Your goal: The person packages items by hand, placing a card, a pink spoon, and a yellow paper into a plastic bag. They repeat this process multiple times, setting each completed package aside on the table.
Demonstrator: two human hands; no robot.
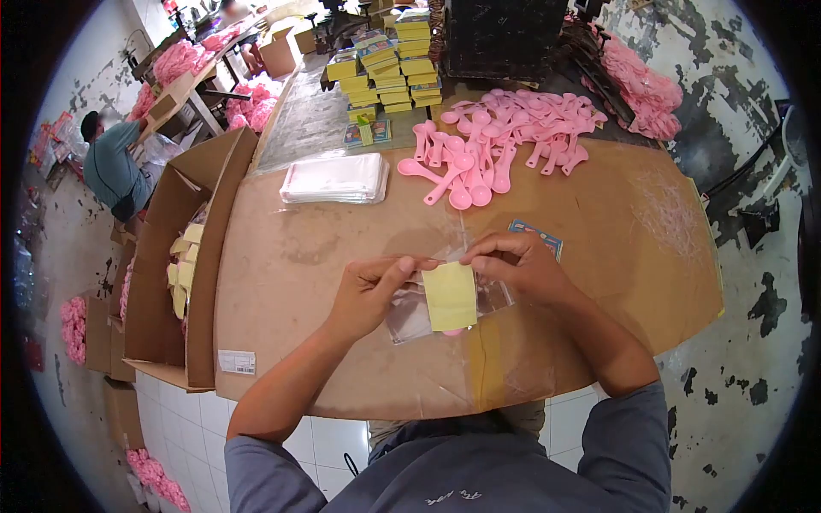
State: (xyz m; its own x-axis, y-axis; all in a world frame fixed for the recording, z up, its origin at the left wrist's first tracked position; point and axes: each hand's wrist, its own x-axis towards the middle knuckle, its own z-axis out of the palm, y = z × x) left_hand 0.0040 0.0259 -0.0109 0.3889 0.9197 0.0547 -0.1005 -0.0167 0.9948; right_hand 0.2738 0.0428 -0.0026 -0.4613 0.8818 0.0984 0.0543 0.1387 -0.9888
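A clear plastic bag (409, 318) lies on the cardboard-covered table in front of me, with a yellow card (451, 297) at its middle. A bit of pink shows below the card's lower edge. My left hand (374, 291) pinches the bag near the card's top left corner. At the top right corner, my right hand (513, 263) has its thumb and forefinger closed on the bag's edge. Whether the fingers also grip the card is unclear. Blue printed cards (537, 238) lie just beyond my right hand.
Pink scoops (500, 141) are heaped at the table's back. Flat clear bags (334, 179) lie stacked back left, below piles of yellow-edged cards (385, 73). An open carton (231, 184) stands along the left edge. A person (117, 162) is farther left.
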